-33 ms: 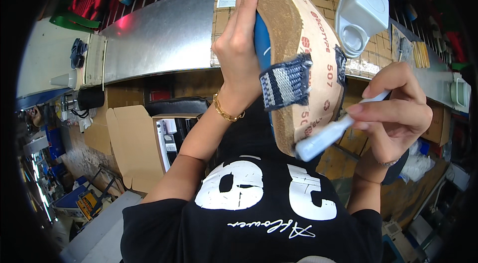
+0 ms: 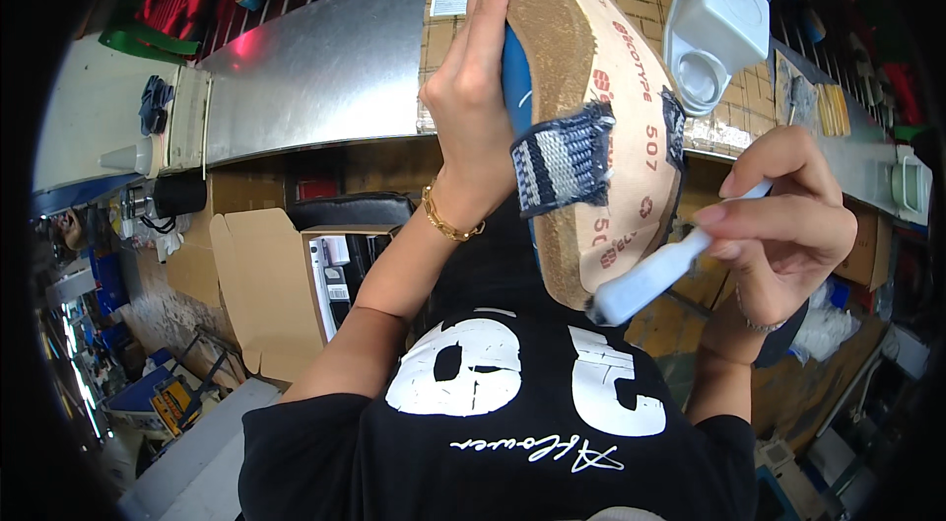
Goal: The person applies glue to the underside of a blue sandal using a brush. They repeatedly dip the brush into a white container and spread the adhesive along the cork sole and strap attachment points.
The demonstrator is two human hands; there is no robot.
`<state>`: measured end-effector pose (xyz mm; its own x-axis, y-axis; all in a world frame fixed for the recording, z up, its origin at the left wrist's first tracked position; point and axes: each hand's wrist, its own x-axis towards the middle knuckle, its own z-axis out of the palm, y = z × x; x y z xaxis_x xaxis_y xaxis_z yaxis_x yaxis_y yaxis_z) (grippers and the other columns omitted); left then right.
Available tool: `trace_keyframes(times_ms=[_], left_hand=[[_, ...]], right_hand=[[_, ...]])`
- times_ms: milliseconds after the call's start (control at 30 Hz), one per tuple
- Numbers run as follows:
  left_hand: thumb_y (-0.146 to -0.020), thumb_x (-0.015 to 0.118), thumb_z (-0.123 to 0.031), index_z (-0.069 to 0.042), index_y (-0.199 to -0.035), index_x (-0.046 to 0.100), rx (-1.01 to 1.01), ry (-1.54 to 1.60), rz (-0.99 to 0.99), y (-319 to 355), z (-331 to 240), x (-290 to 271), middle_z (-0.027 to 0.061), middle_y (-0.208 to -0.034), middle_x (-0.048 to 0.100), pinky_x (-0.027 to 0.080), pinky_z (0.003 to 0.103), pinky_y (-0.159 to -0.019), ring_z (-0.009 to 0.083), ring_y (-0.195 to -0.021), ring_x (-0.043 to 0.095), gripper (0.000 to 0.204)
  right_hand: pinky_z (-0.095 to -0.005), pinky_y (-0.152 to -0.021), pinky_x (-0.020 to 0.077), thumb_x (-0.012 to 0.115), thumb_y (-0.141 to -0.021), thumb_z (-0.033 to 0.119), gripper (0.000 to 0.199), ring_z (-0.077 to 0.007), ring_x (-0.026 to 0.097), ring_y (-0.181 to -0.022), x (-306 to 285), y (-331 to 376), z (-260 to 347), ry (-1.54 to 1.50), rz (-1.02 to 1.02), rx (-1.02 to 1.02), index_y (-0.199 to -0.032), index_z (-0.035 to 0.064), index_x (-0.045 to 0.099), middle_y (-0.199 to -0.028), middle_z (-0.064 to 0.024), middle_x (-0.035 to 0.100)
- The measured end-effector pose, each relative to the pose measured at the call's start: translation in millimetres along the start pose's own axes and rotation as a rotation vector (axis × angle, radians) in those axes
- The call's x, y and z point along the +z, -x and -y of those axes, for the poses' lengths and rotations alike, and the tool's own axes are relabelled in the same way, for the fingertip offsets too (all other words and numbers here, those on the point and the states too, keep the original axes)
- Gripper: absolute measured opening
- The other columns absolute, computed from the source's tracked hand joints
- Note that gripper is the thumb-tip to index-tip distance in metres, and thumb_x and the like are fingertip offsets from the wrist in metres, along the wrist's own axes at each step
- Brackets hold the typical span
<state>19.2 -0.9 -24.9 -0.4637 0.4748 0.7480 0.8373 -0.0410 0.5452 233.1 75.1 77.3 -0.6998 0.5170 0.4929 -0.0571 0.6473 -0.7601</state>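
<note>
Looked like a shoe factory or assembly workshop. Ran a long sheet-metal workbench (image 2: 315, 77) across the scene, with an open cardboard box (image 2: 261, 294) and dark bins stacked beneath. Showed a half-built sandal sole (image 2: 601, 117) with loose woven straps, held up over the bench beside a white brush (image 2: 655, 270) and a white plastic container (image 2: 714, 28). Kept cluttered floor space to the left.

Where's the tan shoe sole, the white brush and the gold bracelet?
Tan shoe sole (image 2: 626, 107), head view, on its flat insole board.
White brush (image 2: 645, 275), head view, mid-handle.
Gold bracelet (image 2: 448, 223), head view, on the chain at the left wrist.
</note>
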Motion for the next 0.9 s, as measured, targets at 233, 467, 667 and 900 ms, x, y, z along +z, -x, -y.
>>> trace_keyframes(times_ms=[233, 467, 667, 900], left_hand=[[-0.071, 0.086, -0.019, 0.001, -0.148, 0.044, -0.092, 0.016, 0.008, -5, 0, -1, 0.0234, -0.120, 0.067, 0.057, 0.035, -0.085, 0.0306, -0.110, 0.064, 0.090], [-0.071, 0.087, -0.021, 0.001, -0.149, 0.042, -0.211, 0.065, 0.063, -6, 0, 0, 0.0276, -0.126, 0.064, 0.058, 0.037, -0.085, 0.0344, -0.108, 0.069, 0.093], [-0.078, 0.078, -0.011, -0.004, -0.150, 0.044, -0.286, 0.264, 0.051, 5, 13, 4, 0.0200, -0.104, 0.074, 0.058, 0.035, -0.074, 0.0239, -0.083, 0.075, 0.081], [-0.081, 0.074, -0.012, -0.006, -0.148, 0.048, -0.516, 0.619, 0.119, 13, 26, 11, 0.0185, -0.108, 0.074, 0.057, 0.033, -0.080, 0.0185, -0.088, 0.073, 0.072]], right_hand=[[-0.0262, -0.065, 0.0403, 0.081, -0.063, 0.001, 0.029, -0.0149, 0.053, -0.070, 29, 8, 4, 0.362, -0.276, -0.125, -0.090, 0.0120, 0.081, -0.086, -0.0037, 0.060], [-0.0253, -0.063, 0.0381, 0.080, -0.052, 0.005, 0.041, -0.0129, 0.055, -0.068, 29, 10, 7, 0.233, -0.236, -0.138, -0.088, 0.0251, 0.083, -0.086, 0.0017, 0.060], [-0.0252, -0.064, 0.0394, 0.081, -0.052, 0.004, 0.043, -0.0136, 0.057, -0.072, 28, 11, 6, 0.147, -0.141, -0.178, -0.090, 0.0241, 0.083, -0.085, 0.0018, 0.061], [-0.0275, -0.069, 0.0347, 0.081, -0.056, 0.006, 0.036, -0.0092, 0.055, -0.070, 28, 6, 8, 0.137, -0.125, -0.113, -0.086, 0.0257, 0.083, -0.080, 0.0040, 0.062]])
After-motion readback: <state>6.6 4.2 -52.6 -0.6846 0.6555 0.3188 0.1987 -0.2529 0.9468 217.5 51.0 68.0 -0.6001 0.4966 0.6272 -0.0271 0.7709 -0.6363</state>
